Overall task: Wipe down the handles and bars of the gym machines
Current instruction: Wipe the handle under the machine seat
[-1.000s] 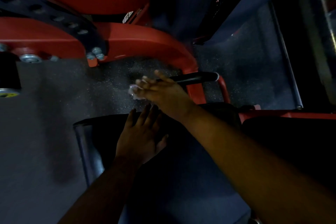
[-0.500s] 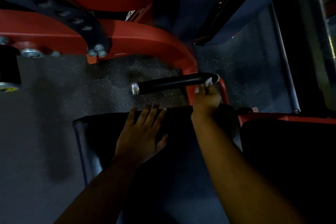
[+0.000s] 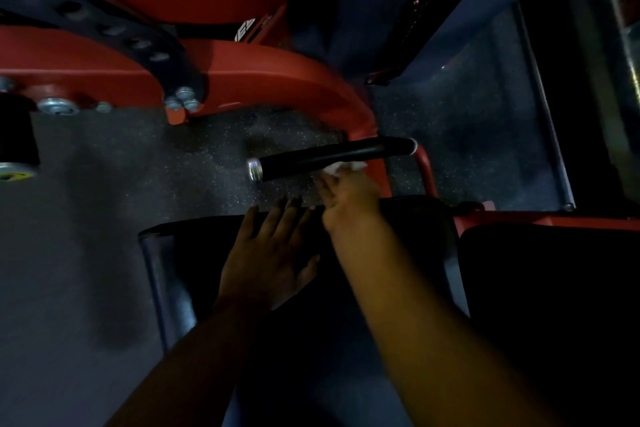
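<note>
A black handle grip [image 3: 322, 158] with a silver end cap sticks out leftward from the red machine arm [image 3: 284, 80]. My right hand [image 3: 346, 198] holds a small white wipe [image 3: 341, 167] against the underside of the grip, near its middle. My left hand [image 3: 270, 260] lies flat, fingers spread, on the black seat pad [image 3: 194, 253] just below the handle. The scene is dim and the right hand is slightly blurred.
The red frame curves down to the handle, with a bolted dark plate [image 3: 114, 31] at upper left. A black roller [image 3: 15, 135] sits at the left edge. A second black pad [image 3: 554, 288] lies at right. Speckled rubber floor [image 3: 173, 156] runs under the handle.
My right hand with the wipe slid from the grip's free end to its red-frame end, and has come back left toward the middle. The left hand has stayed on the pad.
</note>
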The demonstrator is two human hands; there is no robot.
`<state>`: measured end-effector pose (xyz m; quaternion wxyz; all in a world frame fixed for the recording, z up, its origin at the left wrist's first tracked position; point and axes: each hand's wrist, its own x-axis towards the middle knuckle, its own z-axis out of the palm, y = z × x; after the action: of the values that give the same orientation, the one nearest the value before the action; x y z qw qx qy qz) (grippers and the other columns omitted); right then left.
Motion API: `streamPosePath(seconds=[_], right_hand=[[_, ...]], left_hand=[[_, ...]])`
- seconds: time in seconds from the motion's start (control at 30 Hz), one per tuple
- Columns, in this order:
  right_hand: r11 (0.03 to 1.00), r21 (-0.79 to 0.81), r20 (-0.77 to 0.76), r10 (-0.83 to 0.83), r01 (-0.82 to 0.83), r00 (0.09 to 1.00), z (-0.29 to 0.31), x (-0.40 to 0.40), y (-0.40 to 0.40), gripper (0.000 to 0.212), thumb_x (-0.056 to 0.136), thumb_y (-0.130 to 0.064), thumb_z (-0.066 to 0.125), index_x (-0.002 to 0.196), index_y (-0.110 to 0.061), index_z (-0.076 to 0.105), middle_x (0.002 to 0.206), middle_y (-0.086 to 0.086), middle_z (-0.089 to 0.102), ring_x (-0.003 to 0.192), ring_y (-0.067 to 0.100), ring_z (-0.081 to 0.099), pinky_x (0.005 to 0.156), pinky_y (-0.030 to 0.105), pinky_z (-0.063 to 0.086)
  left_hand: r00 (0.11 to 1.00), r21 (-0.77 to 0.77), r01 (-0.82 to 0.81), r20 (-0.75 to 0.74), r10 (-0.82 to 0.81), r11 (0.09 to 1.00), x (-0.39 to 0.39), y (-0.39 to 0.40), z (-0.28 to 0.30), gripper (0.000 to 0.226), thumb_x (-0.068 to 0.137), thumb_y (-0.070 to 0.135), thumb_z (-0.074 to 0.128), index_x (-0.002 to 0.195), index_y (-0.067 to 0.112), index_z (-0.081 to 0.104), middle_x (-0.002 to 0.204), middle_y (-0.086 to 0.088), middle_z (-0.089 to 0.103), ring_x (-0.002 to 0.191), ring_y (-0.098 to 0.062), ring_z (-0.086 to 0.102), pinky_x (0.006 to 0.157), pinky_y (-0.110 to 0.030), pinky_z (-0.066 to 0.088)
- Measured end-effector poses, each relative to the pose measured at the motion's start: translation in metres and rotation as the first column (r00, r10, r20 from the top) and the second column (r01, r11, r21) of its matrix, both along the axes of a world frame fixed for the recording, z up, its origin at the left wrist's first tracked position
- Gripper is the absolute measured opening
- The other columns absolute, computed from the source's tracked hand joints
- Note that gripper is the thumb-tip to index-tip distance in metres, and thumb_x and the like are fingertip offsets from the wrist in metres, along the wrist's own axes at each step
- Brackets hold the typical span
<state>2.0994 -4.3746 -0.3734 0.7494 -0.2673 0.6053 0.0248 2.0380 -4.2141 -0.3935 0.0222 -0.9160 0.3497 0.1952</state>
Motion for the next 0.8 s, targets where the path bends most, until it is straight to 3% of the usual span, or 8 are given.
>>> streamPosePath(seconds=[0.13, 0.27, 0.37, 0.43, 0.5, 0.57, 0.7, 0.8], right_hand=[[0.937, 0.122, 0.052, 0.323, -0.327, 0.945, 0.010, -0.003, 0.029, 0.037, 0.104, -0.002, 0.048, 0.140, 0.007, 0.047, 0.140, 0.028, 0.055, 0.128, 0.039, 0.058, 0.096, 0.040, 0.054], [0.820, 0.122, 0.112, 0.549, -0.560, 0.828, 0.010, -0.019, -0.024, 0.022, 0.094, -0.002, 0.066, 0.116, -0.002, 0.068, 0.112, 0.017, 0.075, 0.102, 0.027, 0.073, 0.079, 0.031, 0.062], [0.810, -0.345, -0.146, 0.452, -0.474, 0.880, -0.014, -0.031, -0.083, 0.015, 0.098, -0.012, 0.064, 0.086, -0.011, 0.073, 0.094, 0.010, 0.078, 0.084, 0.021, 0.075, 0.077, 0.034, 0.062], [0.613, -0.621, -0.306, 0.384, -0.488, 0.871, -0.033, -0.030, -0.112, 0.046, 0.106, -0.039, 0.051, 0.074, -0.014, 0.072, 0.079, 0.003, 0.076, 0.076, 0.019, 0.073, 0.077, 0.036, 0.060], [0.504, -0.648, -0.444, 0.358, -0.571, 0.821, -0.052, -0.022, -0.133, 0.053, 0.107, -0.047, 0.044, 0.079, -0.012, 0.072, 0.081, 0.003, 0.074, 0.081, 0.021, 0.071, 0.078, 0.033, 0.056], [0.464, -0.628, -0.498, 0.377, -0.625, 0.781, -0.062, -0.009, -0.142, 0.032, 0.107, -0.030, 0.049, 0.106, -0.012, 0.076, 0.101, 0.007, 0.073, 0.097, 0.024, 0.068, 0.079, 0.028, 0.050], [0.518, -0.674, -0.393, 0.354, -0.528, 0.849, -0.062, 0.006, -0.120, 0.031, 0.102, -0.004, 0.050, 0.122, -0.013, 0.073, 0.106, -0.006, 0.062, 0.098, 0.009, 0.058, 0.072, 0.005, 0.041], [0.564, -0.739, -0.276, 0.245, -0.369, 0.929, -0.059, -0.001, -0.089, 0.032, 0.100, -0.002, 0.050, 0.119, -0.013, 0.074, 0.119, -0.003, 0.068, 0.107, 0.013, 0.063, 0.085, 0.012, 0.047]], left_hand=[[0.999, 0.028, 0.052, -0.008, -0.051, 0.998, 0.001, -0.001, 0.001, 0.075, 0.095, 0.062, 0.032, 0.147, 0.012, 0.054, 0.154, -0.019, 0.048, 0.145, -0.038, 0.042, 0.120, -0.064, 0.024], [1.000, 0.032, 0.029, 0.001, -0.029, 0.999, 0.001, -0.002, 0.001, 0.073, 0.099, 0.062, 0.035, 0.154, 0.016, 0.046, 0.159, -0.015, 0.043, 0.149, -0.034, 0.037, 0.120, -0.061, 0.022], [1.000, -0.004, -0.007, 0.024, 0.007, 1.000, 0.001, -0.001, 0.000, 0.076, 0.099, 0.062, 0.039, 0.160, 0.017, 0.034, 0.165, -0.012, 0.035, 0.152, -0.030, 0.032, 0.120, -0.060, 0.022], [0.999, -0.018, -0.015, 0.035, 0.016, 1.000, -0.001, 0.000, 0.000, 0.077, 0.099, 0.063, 0.040, 0.161, 0.018, 0.031, 0.165, -0.011, 0.034, 0.153, -0.029, 0.032, 0.121, -0.060, 0.022], [0.999, -0.018, -0.015, 0.029, 0.016, 1.000, -0.001, 0.000, 0.000, 0.078, 0.099, 0.064, 0.037, 0.162, 0.018, 0.028, 0.166, -0.010, 0.032, 0.153, -0.029, 0.030, 0.121, -0.059, 0.021], [0.999, -0.021, -0.013, 0.040, 0.014, 1.000, -0.001, 0.000, -0.002, 0.078, 0.100, 0.065, 0.034, 0.163, 0.019, 0.027, 0.166, -0.011, 0.032, 0.153, -0.029, 0.030, 0.122, -0.059, 0.020], [0.999, -0.039, -0.010, 0.051, 0.012, 0.999, -0.001, 0.002, -0.006, 0.078, 0.100, 0.065, 0.033, 0.163, 0.019, 0.026, 0.167, -0.011, 0.030, 0.152, -0.029, 0.031, 0.121, -0.059, 0.021], [0.999, -0.041, -0.011, 0.041, 0.012, 0.999, -0.003, 0.002, -0.007, 0.078, 0.101, 0.066, 0.030, 0.163, 0.020, 0.024, 0.168, -0.010, 0.027, 0.154, -0.028, 0.028, 0.122, -0.059, 0.020]])
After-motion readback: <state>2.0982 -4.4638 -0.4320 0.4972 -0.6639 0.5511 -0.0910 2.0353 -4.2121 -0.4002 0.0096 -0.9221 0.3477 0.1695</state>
